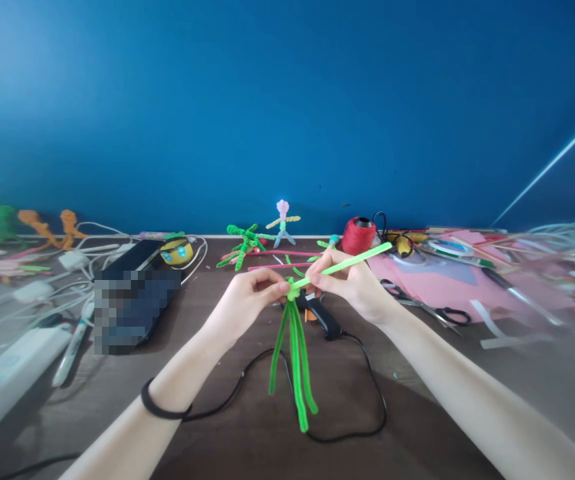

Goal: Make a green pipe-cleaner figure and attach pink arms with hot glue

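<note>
On the table [247, 440], the glue gun [320, 317] was laid just behind the pipe-cleaner bundle [295, 353] at one o'clock, the thread spool [359, 235] farther back at one, and the scissors [427, 307] at three o'clock.

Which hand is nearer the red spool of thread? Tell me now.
Right. The right hand is just in front of the red spool of thread; the left hand is farther off to its left.

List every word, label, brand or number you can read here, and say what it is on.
No text can be read.
The dark box: face pixelated, nothing legible.
The yellow toy: blue marks, too blurred to read.
The glue gun and red spool: no label shows.
The pipe cleaners, pinched by left hand and right hand: no print.
</note>
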Demonstrator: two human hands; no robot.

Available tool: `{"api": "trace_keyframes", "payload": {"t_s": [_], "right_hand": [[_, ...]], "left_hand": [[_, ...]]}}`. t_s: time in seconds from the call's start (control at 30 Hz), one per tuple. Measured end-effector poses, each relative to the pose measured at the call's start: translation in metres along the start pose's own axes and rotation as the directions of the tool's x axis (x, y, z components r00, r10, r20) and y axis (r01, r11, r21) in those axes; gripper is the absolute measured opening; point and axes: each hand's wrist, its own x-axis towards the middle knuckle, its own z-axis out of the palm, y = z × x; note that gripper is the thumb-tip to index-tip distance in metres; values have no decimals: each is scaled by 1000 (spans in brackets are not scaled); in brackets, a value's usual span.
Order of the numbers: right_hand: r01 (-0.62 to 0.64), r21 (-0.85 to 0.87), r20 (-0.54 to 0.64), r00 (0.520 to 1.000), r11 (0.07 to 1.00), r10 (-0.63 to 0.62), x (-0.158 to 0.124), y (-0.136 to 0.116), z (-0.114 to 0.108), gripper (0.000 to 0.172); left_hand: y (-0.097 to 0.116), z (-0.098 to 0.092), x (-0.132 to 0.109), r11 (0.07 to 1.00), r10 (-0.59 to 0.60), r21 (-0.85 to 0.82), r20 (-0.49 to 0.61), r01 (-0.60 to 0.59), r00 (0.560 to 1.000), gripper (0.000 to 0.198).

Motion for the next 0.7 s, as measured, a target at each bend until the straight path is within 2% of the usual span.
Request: {"api": "trace_keyframes", "payload": {"t_s": [0.1, 0.2, 0.37, 0.53, 0.7], "right_hand": [[-52, 31, -9, 999, 998, 52, 3, 4, -1, 20], [-122, 132, 12, 993, 984, 121, 4, 9, -1, 20], [-272, 331, 79, 962, 903, 261, 5, 17, 1, 21], [-319, 409, 149, 948, 855, 282, 5, 20, 4, 20], [-331, 456, 182, 943, 826, 278, 4, 19, 7, 20]], "left_hand": [[1, 0, -1, 1000, 8, -11, -2, -8, 1000, 23], [3, 0, -2, 999, 24, -46, 7, -23, 1000, 21], [8, 1, -3, 996, 20, -87, -13, -21, 1000, 19], [7, 2, -2, 987, 20, -159, 5, -19, 1000, 20], [3, 3, -1, 953, 31, -304, 45, -16, 999, 19]]}}
